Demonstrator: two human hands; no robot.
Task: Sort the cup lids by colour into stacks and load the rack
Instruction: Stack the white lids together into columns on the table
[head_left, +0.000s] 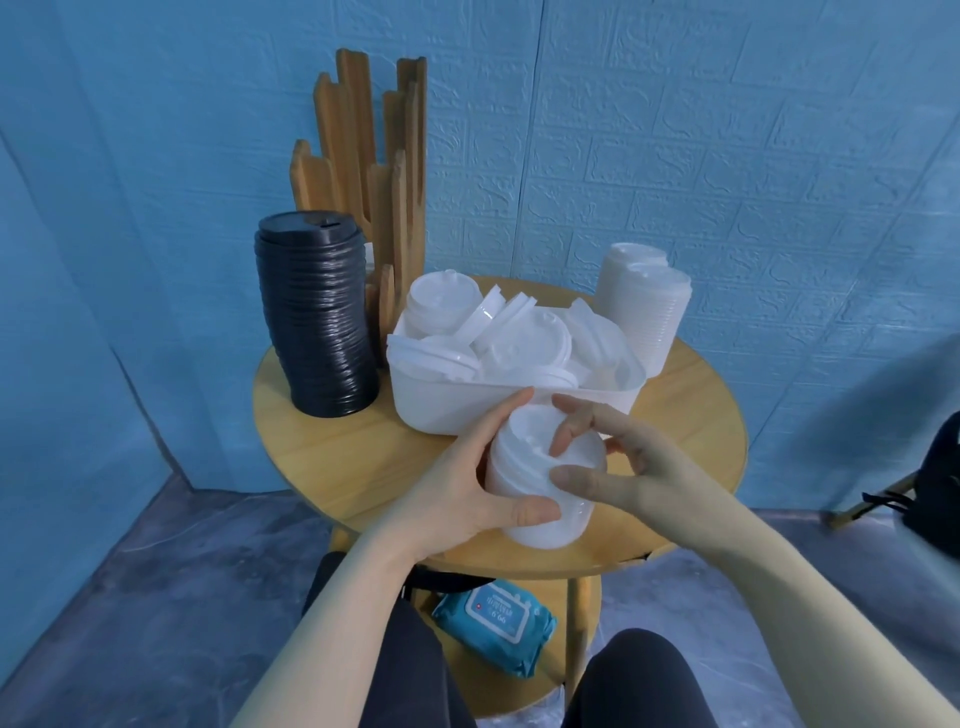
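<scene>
My left hand (467, 483) grips a short stack of white lids (540, 499) from the left, thumb across its front, above the near edge of the round wooden table (332, 457). My right hand (613, 457) holds the same stack from the right, with its fingers curled over the top lid. Just behind them a white bin (467, 405) holds several loose white lids (524, 343). A tall stack of black lids (319, 322) stands at the table's left. A leaning stack of white lids (649, 306) stands at the back right. The wooden rack (374, 166) rises behind the bin.
A blue pack of wet wipes (493, 623) lies on the lower shelf under the table. My knees in dark trousers (644, 680) are at the bottom. A dark bag (940, 483) and a folding stool leg sit at the right edge. A blue textured wall stands behind.
</scene>
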